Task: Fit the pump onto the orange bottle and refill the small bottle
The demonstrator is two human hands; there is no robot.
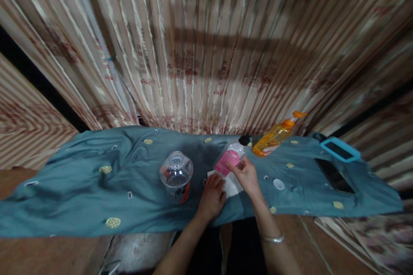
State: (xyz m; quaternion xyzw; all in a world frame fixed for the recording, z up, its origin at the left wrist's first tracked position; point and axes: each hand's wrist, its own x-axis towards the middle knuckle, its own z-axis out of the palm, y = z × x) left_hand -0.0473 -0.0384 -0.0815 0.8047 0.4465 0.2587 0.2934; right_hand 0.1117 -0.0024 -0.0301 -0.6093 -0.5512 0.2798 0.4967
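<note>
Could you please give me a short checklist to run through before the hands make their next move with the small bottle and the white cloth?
1. Right hand has a grip on the small pink-labelled bottle: ok.
2. Bottle's black cap in place: ok; tightness cannot tell.
3. Left hand pressing on the white cloth: ok.
4. Upside-down clear jar apart from the left hand: ok.
5. Orange pump bottle upright: not ok, it leans.
6. Liquid on the cloth: cannot tell.

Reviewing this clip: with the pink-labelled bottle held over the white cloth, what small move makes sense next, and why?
Probably tip the bottle further, nozzle toward the white cloth. The right hand holds it slanted just above the cloth, while the left hand presses the cloth flat on the blue sheet.
</note>
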